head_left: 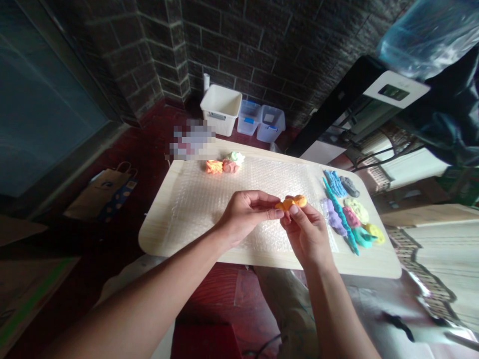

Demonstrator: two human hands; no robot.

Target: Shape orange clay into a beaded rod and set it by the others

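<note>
An orange-yellow lump of modelling clay (pixel 289 203) is pinched between both hands above the table. My left hand (pixel 251 209) grips its left end with thumb and fingers. On the other end, my right hand (pixel 305 224) closes thumb and fingertips round it. Below them lies a sheet of bubble wrap (pixel 209 209). Toward its far left edge sit an orange clay piece (pixel 214 167), a pinkish-brown one (pixel 230 166) and a pale green one (pixel 236 157). Right of my hands rest several more pieces, among them a long teal strip (pixel 340 214), a purple lump (pixel 335 217) and a blue one (pixel 335 183).
The light wooden table (pixel 157 234) has rounded corners. Beyond it stand a white bin (pixel 220 107) and two clear plastic boxes (pixel 250 117). A water dispenser (pixel 396 89) is at the back right. Paper bags (pixel 99 192) lie on the floor to the left.
</note>
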